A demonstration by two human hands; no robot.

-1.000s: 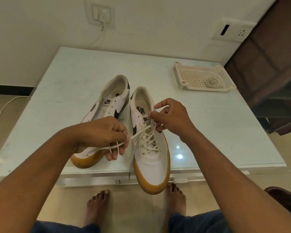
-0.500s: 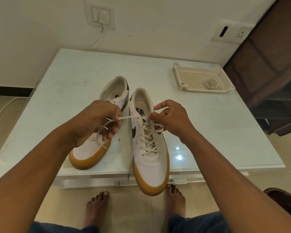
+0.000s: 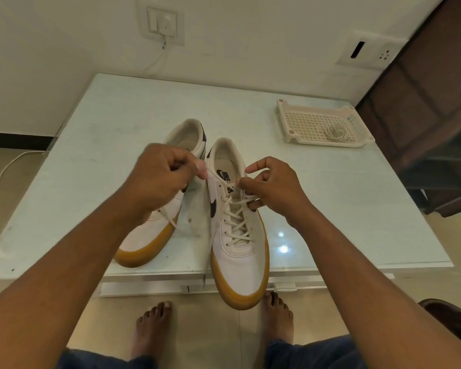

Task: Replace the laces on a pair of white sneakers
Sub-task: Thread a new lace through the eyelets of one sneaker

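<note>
While pinching the lace point(image 3: 236, 222) with the left hand point(image 3: 160, 179), clamping right hand point(image 3: 274, 187) fingers on it atop the laced sneaker point(image 3: 240, 265).

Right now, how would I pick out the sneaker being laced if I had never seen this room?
Find the pale table against the wall. Near its front edge, take the right-hand sneaker, whose tan toe overhangs the edge. Unlike the left-hand sneaker beside it, it shows a lace criss-crossed up its front.
</note>
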